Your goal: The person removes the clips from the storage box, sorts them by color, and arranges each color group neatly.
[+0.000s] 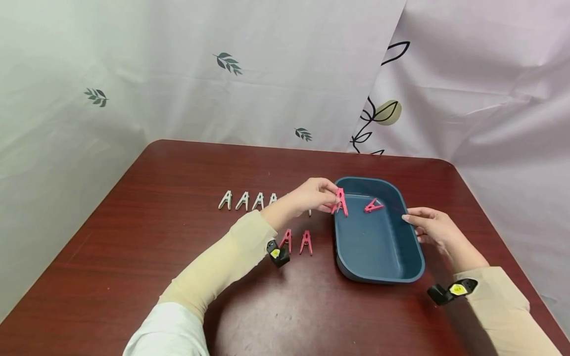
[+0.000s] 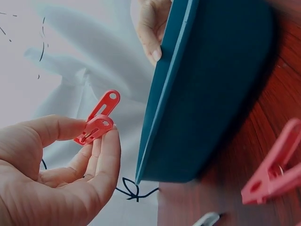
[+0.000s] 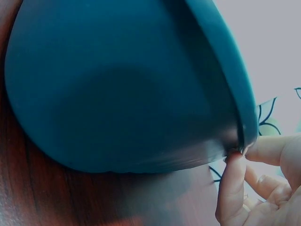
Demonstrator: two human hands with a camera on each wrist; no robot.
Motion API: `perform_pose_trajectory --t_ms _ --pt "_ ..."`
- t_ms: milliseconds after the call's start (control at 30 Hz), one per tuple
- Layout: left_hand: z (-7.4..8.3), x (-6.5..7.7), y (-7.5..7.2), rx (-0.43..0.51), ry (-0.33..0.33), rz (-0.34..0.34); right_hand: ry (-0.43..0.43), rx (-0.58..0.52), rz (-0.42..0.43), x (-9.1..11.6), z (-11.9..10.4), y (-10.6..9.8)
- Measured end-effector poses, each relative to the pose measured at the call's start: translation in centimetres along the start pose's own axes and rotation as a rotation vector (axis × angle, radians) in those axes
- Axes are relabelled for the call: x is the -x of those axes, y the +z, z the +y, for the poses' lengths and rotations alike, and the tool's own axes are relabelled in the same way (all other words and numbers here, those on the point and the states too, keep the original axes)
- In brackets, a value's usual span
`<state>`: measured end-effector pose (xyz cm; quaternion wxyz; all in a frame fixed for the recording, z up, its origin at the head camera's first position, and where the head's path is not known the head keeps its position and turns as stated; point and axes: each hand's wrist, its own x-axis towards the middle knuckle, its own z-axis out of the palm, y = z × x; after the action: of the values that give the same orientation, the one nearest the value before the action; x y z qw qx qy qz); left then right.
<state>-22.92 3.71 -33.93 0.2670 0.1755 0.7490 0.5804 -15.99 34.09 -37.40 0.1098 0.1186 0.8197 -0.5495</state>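
My left hand [image 1: 315, 194] pinches a pink clothespin [image 1: 341, 201] between thumb and fingers, above the left rim of a blue plastic basin [image 1: 369, 247]. The left wrist view shows this clothespin [image 2: 99, 117] apart from the basin wall [image 2: 211, 94]. On the basin floor lies another pink clothespin [image 1: 373, 205]. At the opposite side, my right hand [image 1: 434, 228] grips the basin's right rim, thumb over the edge. In the right wrist view the fingers [image 3: 233, 183] of that hand hold the rim [image 3: 249, 113] from outside.
Two pink clothespins, one [image 1: 306, 242] beside the other [image 1: 287, 239], lie left of the basin. Farther back stands a row of several white clothespins [image 1: 242, 200], partly hidden by my left arm. A patterned white curtain [image 1: 267, 74] hangs behind the brown table [image 1: 133, 247].
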Motion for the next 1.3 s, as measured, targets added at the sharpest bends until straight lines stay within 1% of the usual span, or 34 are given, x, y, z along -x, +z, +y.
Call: perform_pose_trajectory --t_ms 167,333,533,733,933,1067,1233,1300 --pt "-0.6 0.7 -1.2 -0.006 -0.005 0.002 0.003 -0.011 0.0 -0.1 0.0 0.0" --pt "-1.2 1.4 -2.5 -0.019 -0.019 0.019 0.011 -0.025 0.0 0.0 0.0 -0.2" --pt "-2.4 2.3 -3.6 0.029 -0.05 0.031 0.012 -0.041 -0.007 -0.1 0.1 -0.3" --pt "-3.6 3.8 -4.8 0.041 -0.062 0.045 0.012 -0.049 -0.012 -0.3 0.0 0.0" --pt "-4.3 5.2 -6.1 0.024 -0.061 0.049 0.017 -0.079 -0.01 -0.3 -0.2 -0.1" --pt "-5.1 6.0 -6.9 0.016 -0.068 0.065 0.016 -0.091 -0.019 -0.3 -0.1 -0.2" --pt "-6.3 7.2 -7.8 0.014 -0.077 0.08 0.021 -0.069 -0.018 -0.3 0.0 -0.2" --pt "-6.7 7.7 -8.2 0.0 -0.078 0.089 0.021 -0.057 -0.014 -0.3 0.1 -0.2"
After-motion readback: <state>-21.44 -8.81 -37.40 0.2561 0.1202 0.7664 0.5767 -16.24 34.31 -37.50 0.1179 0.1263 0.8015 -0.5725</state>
